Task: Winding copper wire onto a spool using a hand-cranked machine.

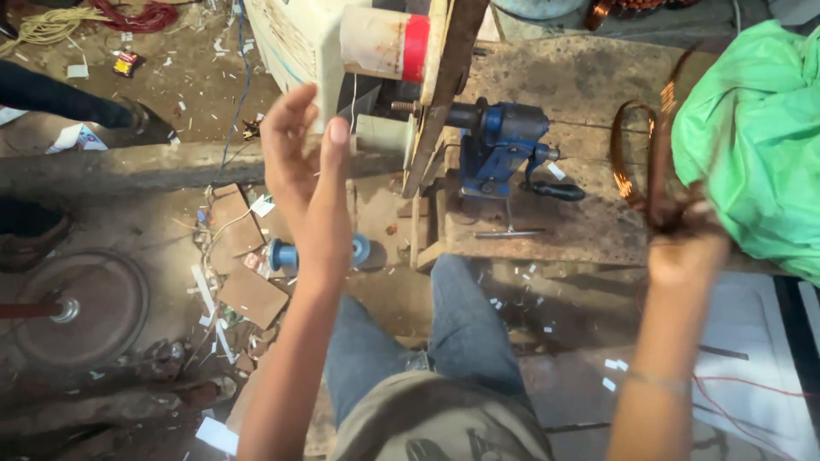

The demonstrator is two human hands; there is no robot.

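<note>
Clamped in my right hand (pixel 683 235) was a copper wire coil (pixel 639 154), my left hand (pixel 303 171) spread open and empty.

I held the coil's bottom bunch while its loops rose away from my fist, long axis running up toward the green plastic bag (pixel 752 137). It hung beside the blue hand-cranked winder (pixel 500 149), which lay between both hands, nearer my right; my left hovered by the red-banded spool (pixel 384 43).

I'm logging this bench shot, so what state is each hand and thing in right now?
Left hand: raised, fingers open, holding nothing.
Right hand: closed on the copper wire coil.
Copper wire coil: wound into loops, lifted off the bench.
Blue hand winder: upright on the wooden bench, handle untouched.
Blue spool: lying on its side on the floor.
Green bag: crumpled.
</note>
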